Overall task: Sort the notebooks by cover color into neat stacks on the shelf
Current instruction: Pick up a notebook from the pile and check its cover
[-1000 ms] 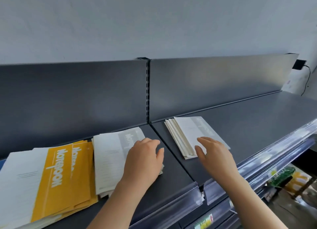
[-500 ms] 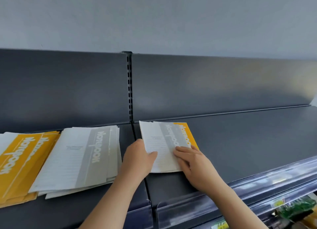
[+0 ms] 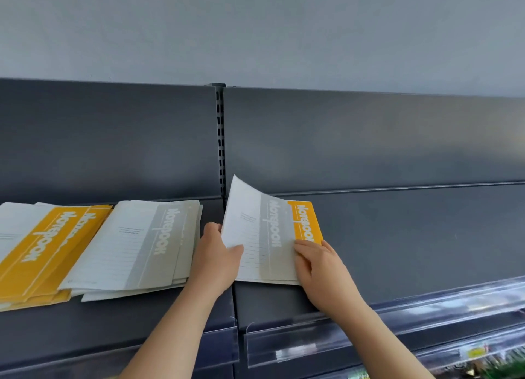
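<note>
head view: on the shelf (image 3: 397,250), a yellow stack (image 3: 42,250) lies far left, a grey stack (image 3: 136,245) beside it. further right, the left hand (image 3: 217,262) pinches a grey notebook (image 3: 261,231), its left edge curled up off a yellow notebook (image 3: 305,222) pressed down flat-fingered by the right hand (image 3: 321,268). next, probably: carry it onto the grey stack, edges squared. covers read "notebook".

Yellow notebook (image 3: 305,222) is mostly buried under the lifted grey notebook (image 3: 261,236), just a strip showing. Left hand (image 3: 217,260) loses its fingertips behind that cover. Yellow stack (image 3: 42,250) runs off the frame's left edge. Small print (image 3: 130,231) on the covers is unreadable. At lower right, the items (image 3: 505,364) below the shelf (image 3: 412,250) are a blur.
</note>
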{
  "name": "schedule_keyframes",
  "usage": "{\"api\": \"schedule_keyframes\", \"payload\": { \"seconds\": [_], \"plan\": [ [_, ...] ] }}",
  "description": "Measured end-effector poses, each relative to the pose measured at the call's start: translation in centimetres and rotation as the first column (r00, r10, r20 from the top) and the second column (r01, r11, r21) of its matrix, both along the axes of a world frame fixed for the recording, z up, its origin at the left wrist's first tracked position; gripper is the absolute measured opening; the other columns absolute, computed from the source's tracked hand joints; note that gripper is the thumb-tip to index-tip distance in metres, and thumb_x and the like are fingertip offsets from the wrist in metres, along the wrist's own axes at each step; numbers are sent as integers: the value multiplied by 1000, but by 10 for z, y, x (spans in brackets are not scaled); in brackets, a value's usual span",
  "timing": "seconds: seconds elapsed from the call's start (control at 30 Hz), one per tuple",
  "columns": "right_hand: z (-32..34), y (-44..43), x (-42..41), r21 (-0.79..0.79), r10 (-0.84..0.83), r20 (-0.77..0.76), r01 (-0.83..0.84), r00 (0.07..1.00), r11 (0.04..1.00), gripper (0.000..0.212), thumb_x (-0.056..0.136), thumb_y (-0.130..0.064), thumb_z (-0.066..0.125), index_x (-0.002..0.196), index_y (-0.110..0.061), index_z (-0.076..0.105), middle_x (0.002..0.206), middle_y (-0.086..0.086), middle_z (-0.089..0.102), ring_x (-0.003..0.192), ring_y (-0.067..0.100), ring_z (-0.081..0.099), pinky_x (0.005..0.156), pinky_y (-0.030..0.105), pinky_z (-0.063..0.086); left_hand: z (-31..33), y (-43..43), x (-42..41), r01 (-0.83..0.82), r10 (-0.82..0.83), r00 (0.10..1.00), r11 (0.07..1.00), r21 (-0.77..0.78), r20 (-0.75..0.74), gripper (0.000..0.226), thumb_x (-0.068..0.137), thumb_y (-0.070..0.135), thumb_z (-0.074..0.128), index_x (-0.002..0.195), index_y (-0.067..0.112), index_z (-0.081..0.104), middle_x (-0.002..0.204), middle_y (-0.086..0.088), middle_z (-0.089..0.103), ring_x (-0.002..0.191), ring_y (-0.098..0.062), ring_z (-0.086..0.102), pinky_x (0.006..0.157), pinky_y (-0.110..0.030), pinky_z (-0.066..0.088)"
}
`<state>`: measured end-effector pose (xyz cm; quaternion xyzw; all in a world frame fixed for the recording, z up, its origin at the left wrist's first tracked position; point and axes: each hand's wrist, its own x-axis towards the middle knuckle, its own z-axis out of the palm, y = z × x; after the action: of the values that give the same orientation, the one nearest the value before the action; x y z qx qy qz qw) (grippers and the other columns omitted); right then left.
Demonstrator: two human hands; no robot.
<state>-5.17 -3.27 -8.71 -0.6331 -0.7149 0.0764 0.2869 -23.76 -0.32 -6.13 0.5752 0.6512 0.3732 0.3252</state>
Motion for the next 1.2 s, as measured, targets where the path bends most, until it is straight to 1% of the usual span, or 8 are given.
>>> {"api": "schedule_keyframes", "payload": {
  "seconds": [0.1, 0.2, 0.33, 0.43, 0.6, 0.77, 1.0, 1.2],
  "plan": [
    [5, -1, -2, -14, -20, -56, 20, 998, 1000, 18, 95, -16, 41, 91, -14, 58, 89, -4, 62, 86, 16, 49, 96, 35, 42, 3, -9, -1, -6, -1, 994, 998, 63, 109, 23, 90, 12, 56, 107, 20, 43, 95, 11, 57, 79, -5, 56, 56, -22, 46],
    [13, -3, -6, -62, -37, -164, 28, 986, 998, 34, 96, -27, 43, 129, -22, 48, 107, -5, 62, 104, 17, 52, 91, 32, 44, 9, -19, -5, -20, -3, 964, 996, 85, 264, 25, 89, 11, 57, 109, 22, 47, 101, 11, 61, 88, -3, 59, 63, -19, 47],
    [21, -2, -23, -51, -22, -353, 4, 935, 999, 42, 94, -30, 50, 135, -24, 44, 103, -13, 61, 92, 8, 58, 75, 23, 49, 15, -28, -17, -57, 16, 944, 992, 114, 329, 25, 90, 12, 56, 111, 25, 49, 105, 15, 62, 91, 0, 59, 63, -14, 44],
    [24, 2, -41, -14, 1, -417, -8, 909, 1000, 43, 91, -28, 56, 133, -25, 46, 96, -12, 63, 89, 3, 58, 66, 11, 44, 16, -33, -34, -83, 39, 961, 985, 152, 273, 25, 94, 16, 55, 115, 27, 47, 109, 17, 58, 91, 0, 56, 59, -10, 43],
    [29, 4, -88, 22, 83, -437, -82, 896, 996, 43, 90, -29, 58, 131, -26, 46, 92, -13, 61, 84, 2, 58, 59, 11, 43, 17, -39, -82, -131, 105, 986, 968, 215, 128, 31, 95, 22, 54, 123, 27, 42, 121, 14, 52, 104, -4, 50, 53, -6, 42],
    [33, 8, -141, 39, 139, -401, -135, 906, 990, 42, 89, -29, 60, 129, -26, 47, 82, -14, 58, 75, 3, 56, 57, 11, 42, 21, -38, -139, -164, 166, 986, 956, 242, 14, 34, 94, 22, 57, 127, 25, 48, 130, 10, 55, 111, -7, 53, 66, -9, 41],
    [26, 19, -182, -6, 86, -283, -91, 955, 996, 32, 88, -31, 59, 119, -27, 54, 79, -8, 57, 74, 10, 54, 78, 32, 50, 16, -23, -184, -136, 180, 951, 973, 184, -250, 40, 90, 32, 61, 128, 24, 51, 126, 7, 58, 111, -13, 56, 73, -16, 43],
    [16, 18, -192, -88, 16, -84, -23, 996, 996, 30, 92, -31, 52, 111, -8, 58, 97, 3, 54, 93, 22, 50, 84, 32, 43, 2, -12, -194, -116, 140, 937, 989, 91, -320, 51, 87, 38, 63, 132, 22, 46, 129, -1, 44, 112, -18, 50, 87, -26, 45]
  ]
}}
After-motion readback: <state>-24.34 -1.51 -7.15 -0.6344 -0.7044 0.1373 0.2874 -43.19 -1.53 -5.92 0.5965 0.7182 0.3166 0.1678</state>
